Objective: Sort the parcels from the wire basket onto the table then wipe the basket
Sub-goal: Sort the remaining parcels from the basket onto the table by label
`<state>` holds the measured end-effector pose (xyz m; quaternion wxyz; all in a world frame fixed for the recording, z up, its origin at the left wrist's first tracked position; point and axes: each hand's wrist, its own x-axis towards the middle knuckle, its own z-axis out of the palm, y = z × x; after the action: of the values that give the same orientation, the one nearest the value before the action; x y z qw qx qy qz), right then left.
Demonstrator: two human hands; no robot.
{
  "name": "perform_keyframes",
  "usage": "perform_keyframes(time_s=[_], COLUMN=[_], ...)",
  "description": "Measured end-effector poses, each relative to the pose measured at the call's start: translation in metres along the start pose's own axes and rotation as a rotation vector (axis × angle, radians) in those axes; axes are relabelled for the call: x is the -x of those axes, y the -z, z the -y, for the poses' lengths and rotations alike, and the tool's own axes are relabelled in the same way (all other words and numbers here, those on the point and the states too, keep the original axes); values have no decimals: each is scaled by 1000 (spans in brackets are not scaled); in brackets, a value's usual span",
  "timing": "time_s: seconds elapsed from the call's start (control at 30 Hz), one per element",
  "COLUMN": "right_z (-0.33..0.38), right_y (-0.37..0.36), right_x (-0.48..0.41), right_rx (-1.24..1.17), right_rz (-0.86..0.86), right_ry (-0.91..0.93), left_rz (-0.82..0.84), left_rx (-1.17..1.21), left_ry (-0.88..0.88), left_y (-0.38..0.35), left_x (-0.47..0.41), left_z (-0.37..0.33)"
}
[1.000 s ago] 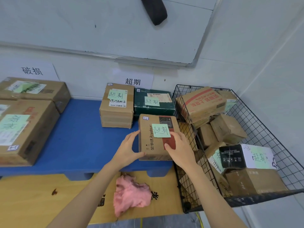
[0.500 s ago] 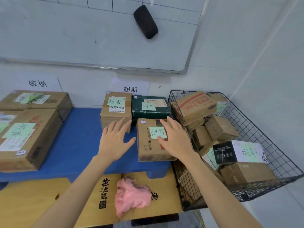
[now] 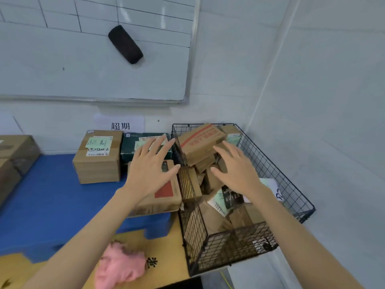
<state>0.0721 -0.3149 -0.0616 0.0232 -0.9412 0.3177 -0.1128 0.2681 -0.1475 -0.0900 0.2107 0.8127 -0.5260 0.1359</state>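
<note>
The black wire basket (image 3: 277, 170) stands at the right, full of several cardboard parcels. On top at its back lies a brown parcel with a red stripe (image 3: 200, 142). My right hand (image 3: 235, 170) hovers open over the basket, fingers spread toward that parcel. My left hand (image 3: 152, 170) is open too, held above the brown parcel with a red patch (image 3: 164, 197) that lies on the blue table (image 3: 52, 197) beside the basket. Neither hand holds anything.
A brown box with a green note (image 3: 98, 155) and a dark green box (image 3: 133, 147) stand at the wall under a paper sign (image 3: 119, 125). More boxes (image 3: 14, 155) sit at the far left. A pink cloth (image 3: 118, 265) lies on a yellow board in front.
Both hands let go of the brown parcel with the red patch on the table and moved up and right toward the basket. The camera turned to the right.
</note>
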Motion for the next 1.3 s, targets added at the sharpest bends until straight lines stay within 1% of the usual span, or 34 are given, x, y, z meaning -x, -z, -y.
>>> perform_keyframes(time_s=[0.1,0.27,0.47,0.63,0.73,0.83,0.97,1.07,1.3], right_z=[-51,-131,-188,-205,-210,-214,-220,-222,-224], right_y=[5,14,9,-8,-17,-22,-26,-27,-33], right_x=[12,25,31,34,33,32,31,27,22], right_rx=[-12,-45,-47,-110,-137,-159,-154,-154,-149], right_rz=[30,69,156,233,238,234,253,249,287], right_ry=[-6,-11,29,80,84,78,81,75,89], left_rz=[8,73,203,324,397,437,459,444,422], left_rx=[14,43,11,0,-28,-12,-26,-45,4], left_ry=[-17,-51,-58,-51,-62,-70,-105,-150,-164], left_y=[-8,-32,-69,-93,-105,-120,-134,-143,-151], left_x=[-12,-33,-44,-43,-44,-47,-48,-47,-53], left_z=[-48,-118,-167,-185,-190,-191,-194,-193,-190])
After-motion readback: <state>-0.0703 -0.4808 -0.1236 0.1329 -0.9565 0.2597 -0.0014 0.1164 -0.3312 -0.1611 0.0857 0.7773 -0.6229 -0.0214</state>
